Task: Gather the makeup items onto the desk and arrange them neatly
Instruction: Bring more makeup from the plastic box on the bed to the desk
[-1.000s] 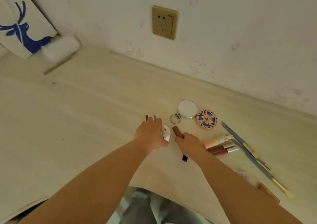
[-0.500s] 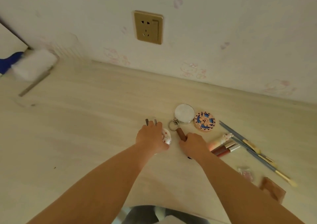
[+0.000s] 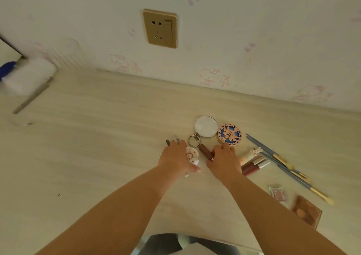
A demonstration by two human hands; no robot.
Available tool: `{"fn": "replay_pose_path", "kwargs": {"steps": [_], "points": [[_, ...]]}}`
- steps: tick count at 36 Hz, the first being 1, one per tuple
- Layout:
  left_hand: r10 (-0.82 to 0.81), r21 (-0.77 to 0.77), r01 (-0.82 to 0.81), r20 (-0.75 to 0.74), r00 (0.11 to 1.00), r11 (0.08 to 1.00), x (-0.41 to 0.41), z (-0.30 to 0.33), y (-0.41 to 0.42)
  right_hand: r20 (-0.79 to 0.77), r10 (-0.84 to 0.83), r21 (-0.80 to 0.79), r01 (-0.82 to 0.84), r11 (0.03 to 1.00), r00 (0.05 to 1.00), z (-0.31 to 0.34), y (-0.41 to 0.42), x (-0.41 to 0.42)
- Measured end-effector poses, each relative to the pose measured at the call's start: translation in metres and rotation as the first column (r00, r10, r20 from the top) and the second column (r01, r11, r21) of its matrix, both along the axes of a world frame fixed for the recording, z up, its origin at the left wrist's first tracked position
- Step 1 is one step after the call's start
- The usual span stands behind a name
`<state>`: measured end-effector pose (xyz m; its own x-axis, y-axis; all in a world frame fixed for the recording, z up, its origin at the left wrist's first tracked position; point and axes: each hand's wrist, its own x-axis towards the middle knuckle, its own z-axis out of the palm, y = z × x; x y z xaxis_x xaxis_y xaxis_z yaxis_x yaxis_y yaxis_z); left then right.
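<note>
My left hand (image 3: 174, 158) lies flat over the compact (image 3: 192, 155), my right hand (image 3: 224, 160) flat on the brown tube (image 3: 205, 151), neither gripped; a careless nudge could roll it into the mirror (image 3: 206, 126).

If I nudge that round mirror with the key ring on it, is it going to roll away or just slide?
The round mirror lies flat on its face on the desk, so it would probably slide rather than roll. Its smooth disc on the smooth wood may skid easily. The key ring hangs loose from its edge, so it would likely trail or swing and could catch the brown tube close by.

Pale wood desk (image 3: 88, 137), cartoon-print wallpaper (image 3: 254, 40), gold wall socket (image 3: 159, 28)
</note>
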<state>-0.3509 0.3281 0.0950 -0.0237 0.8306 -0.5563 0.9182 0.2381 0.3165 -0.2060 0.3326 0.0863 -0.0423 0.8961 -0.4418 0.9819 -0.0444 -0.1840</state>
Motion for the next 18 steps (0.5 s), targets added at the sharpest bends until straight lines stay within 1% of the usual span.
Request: {"fn": "replay_pose_path", "kwargs": {"steps": [4,6,7,9,11,14,18], "points": [[0.031,-0.005,-0.031,0.072,0.997,1.0,0.006,-0.002,-0.003,-0.004,0.02,0.045,-0.02,0.999,1.0,-0.001,-0.002,0.004],[0.056,-0.014,-0.054,0.132,0.99,0.998,0.007,-0.002,-0.003,-0.014,0.027,0.075,-0.026,0.997,1.0,-0.001,-0.001,0.006],[0.054,-0.018,-0.052,0.161,0.986,0.998,0.008,-0.003,-0.003,-0.026,0.024,0.089,-0.021,0.996,0.999,-0.001,-0.001,0.008],[0.0,-0.025,0.005,0.18,0.984,1.0,0.009,-0.002,-0.003,-0.045,0.019,0.097,-0.015,0.995,0.999,-0.001,0.0,0.011],[-0.071,-0.01,0.074,0.165,0.984,0.997,0.008,-0.003,-0.004,-0.045,0.033,0.105,-0.028,0.994,0.998,-0.001,-0.001,0.014],[-0.115,0.027,0.113,0.136,0.984,0.993,0.004,-0.007,-0.007,-0.041,0.051,0.137,-0.045,0.99,0.998,0.0,-0.003,0.015],[-0.181,0.093,0.177,0.041,0.983,0.98,0.0,-0.011,-0.01,-0.058,0.067,0.199,-0.054,0.979,0.996,0.002,-0.006,0.013]]}}
